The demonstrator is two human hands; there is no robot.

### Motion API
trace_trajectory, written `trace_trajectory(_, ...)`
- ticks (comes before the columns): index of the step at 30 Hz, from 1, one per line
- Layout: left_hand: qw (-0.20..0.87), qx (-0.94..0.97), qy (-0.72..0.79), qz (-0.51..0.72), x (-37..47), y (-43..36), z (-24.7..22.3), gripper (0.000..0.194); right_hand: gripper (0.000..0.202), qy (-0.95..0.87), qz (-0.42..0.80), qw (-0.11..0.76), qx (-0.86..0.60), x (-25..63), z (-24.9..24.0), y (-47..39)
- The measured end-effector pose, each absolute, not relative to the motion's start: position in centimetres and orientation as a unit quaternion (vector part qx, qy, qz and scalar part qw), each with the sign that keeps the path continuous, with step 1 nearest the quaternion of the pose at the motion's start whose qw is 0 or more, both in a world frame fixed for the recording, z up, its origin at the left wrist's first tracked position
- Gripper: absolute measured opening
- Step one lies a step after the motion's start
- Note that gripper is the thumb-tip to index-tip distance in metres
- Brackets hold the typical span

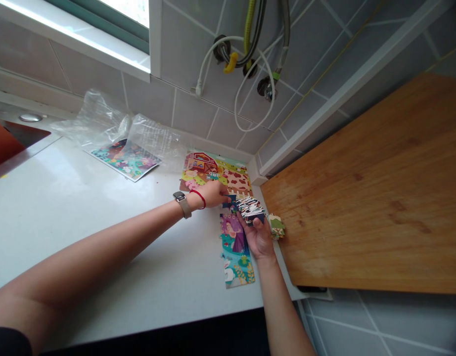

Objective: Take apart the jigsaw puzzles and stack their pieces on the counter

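My left hand point(212, 193), with a watch and a red cord at the wrist, pinches a dark blue puzzle piece point(228, 201) above a partly joined puzzle point(237, 247) with purple and teal pictures. In my right hand point(260, 240) is a thick stack of puzzle pieces point(250, 209), seen mostly from their white edges, with the thumb pressed on it. Behind both hands a farm puzzle point(216, 173) with a red barn and a spotted cow lies on the white counter point(146, 277). A small pile of green puzzle pieces point(277, 226) sits right of my right hand.
A picture sheet point(129, 160) lies partly under clear plastic bags point(113, 121) at the back left. A large wooden board point(372, 198) borders the counter on the right. Hoses and a white cable point(235, 109) hang at the tiled wall. An orange-red object point(3, 148) stands far left.
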State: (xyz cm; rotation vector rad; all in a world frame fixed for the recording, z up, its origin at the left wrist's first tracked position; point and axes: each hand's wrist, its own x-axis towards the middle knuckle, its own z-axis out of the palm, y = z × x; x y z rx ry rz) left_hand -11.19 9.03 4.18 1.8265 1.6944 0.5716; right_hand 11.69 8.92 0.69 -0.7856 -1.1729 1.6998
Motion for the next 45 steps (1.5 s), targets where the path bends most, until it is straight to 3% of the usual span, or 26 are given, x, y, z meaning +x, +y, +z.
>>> trace_trajectory(9,0.397,0.699,0.505,0.313,-11.2,9.2,4.4,0.034,0.068,-0.5,0.693,0.416,-0.311,11.5,0.6,8.7)
trace_trajectory(14,0.498,0.62,0.498,0.344,-10.7,9.4,3.1,0.04,0.067,-0.498,0.71,0.399,-0.296,11.9,0.6,8.7)
trace_trajectory(20,0.543,0.574,0.504,0.348,-11.2,9.3,3.7,0.052,0.057,-0.465,0.718,0.424,-0.298,12.2,0.7,8.8)
trace_trajectory(23,0.474,0.591,0.598,0.262,-11.0,9.0,3.7,0.052,0.048,-0.431,0.735,0.436,-0.289,12.4,0.7,8.9)
trace_trajectory(27,0.353,0.674,0.631,0.153,-9.9,8.2,2.7,0.025,0.043,-0.41,0.755,0.431,-0.277,13.2,0.6,8.9)
trace_trajectory(32,0.233,0.734,0.634,0.066,-8.1,6.8,2.9,0.037,0.072,-0.439,0.797,0.337,-0.241,14.4,0.8,8.3)
trace_trajectory(36,0.222,0.726,0.648,0.068,-7.6,6.4,3.6,0.024,0.081,-0.46,0.806,0.285,-0.241,14.4,0.8,8.0)
trace_trajectory(45,0.252,0.714,0.646,0.098,-8.1,6.9,3.0,0.02,0.088,-0.478,0.816,0.218,-0.243,14.6,0.5,8.4)
